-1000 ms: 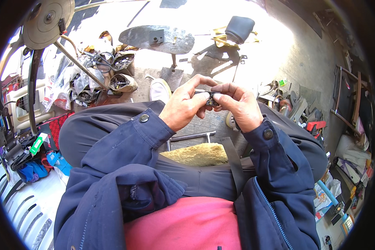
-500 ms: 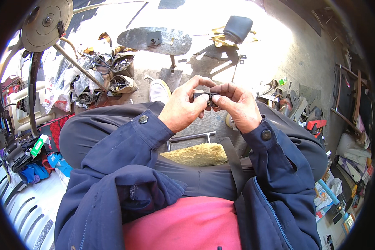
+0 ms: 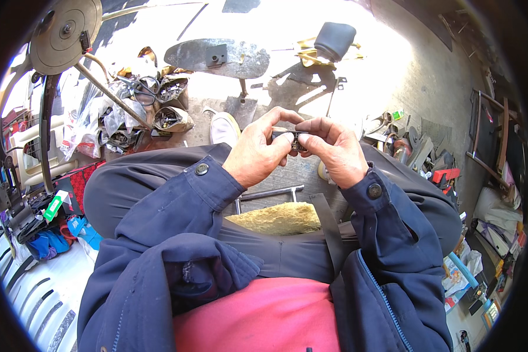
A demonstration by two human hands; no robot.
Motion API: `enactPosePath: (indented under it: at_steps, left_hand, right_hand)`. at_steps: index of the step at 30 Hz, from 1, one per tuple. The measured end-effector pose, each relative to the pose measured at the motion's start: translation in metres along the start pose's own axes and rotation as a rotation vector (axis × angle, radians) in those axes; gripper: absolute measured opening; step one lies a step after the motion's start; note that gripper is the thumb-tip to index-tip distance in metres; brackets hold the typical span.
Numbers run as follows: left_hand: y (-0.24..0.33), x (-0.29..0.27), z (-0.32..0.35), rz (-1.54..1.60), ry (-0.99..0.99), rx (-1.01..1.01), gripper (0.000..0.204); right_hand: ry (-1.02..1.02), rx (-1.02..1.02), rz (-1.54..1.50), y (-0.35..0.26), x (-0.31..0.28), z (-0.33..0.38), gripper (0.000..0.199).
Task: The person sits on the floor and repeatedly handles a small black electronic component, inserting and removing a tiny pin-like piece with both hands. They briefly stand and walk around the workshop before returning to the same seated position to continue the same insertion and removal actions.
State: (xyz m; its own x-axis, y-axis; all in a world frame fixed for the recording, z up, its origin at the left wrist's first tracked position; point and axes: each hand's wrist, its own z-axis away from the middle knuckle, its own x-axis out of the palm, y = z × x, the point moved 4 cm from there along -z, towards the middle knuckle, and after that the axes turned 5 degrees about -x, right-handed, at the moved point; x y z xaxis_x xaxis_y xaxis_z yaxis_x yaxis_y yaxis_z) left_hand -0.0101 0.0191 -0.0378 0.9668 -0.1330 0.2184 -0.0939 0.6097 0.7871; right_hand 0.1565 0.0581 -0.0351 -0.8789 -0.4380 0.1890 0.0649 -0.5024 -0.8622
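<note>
Between my knees, both hands meet over one small dark part (image 3: 297, 142), which looks black with some metallic detail; its exact kind is too small to make out. My left hand (image 3: 260, 148) is closed on its left end, thumb on top and index finger arched over the far side. My right hand (image 3: 332, 145) pinches the other end the same way, its thumb nearly meeting the left thumb. The fingers cover most of the part. Below the hands, a yellow fibrous pad (image 3: 276, 217) lies between my thighs beside a metal bar handle (image 3: 270, 192).
Beyond my shoe (image 3: 224, 128) stands a metal anvil plate (image 3: 240, 58) on a post. Opened sacks of small parts (image 3: 171, 119) sit at its left, near a round metal disc (image 3: 66, 35). A black container (image 3: 335, 41) is at the far side. Tools and scrap (image 3: 419, 154) lie right.
</note>
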Motion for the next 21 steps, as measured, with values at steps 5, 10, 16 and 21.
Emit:
enactPosePath:
  at_steps: [5,10,16,21]
  left_hand:
    - [-0.0002,-0.0006,-0.0004,-0.01,0.001,-0.011,0.035]
    - [0.0001,-0.001,0.0002,-0.031,0.009,-0.02,0.035]
    - [-0.0024,-0.0011,-0.0002,-0.049,0.01,-0.016,0.035]
    - [-0.0033,-0.0014,0.0006,0.071,-0.055,0.0,0.035]
  right_hand:
    - [0.006,0.002,0.008,0.0017,0.0,0.0001,0.022]
    - [-0.001,0.027,-0.026,0.0012,0.0,0.0003,0.023]
    - [-0.004,0.036,0.002,-0.0004,0.0011,0.0002,0.024]
    - [0.002,0.033,-0.004,0.0003,0.0,-0.0005,0.026]
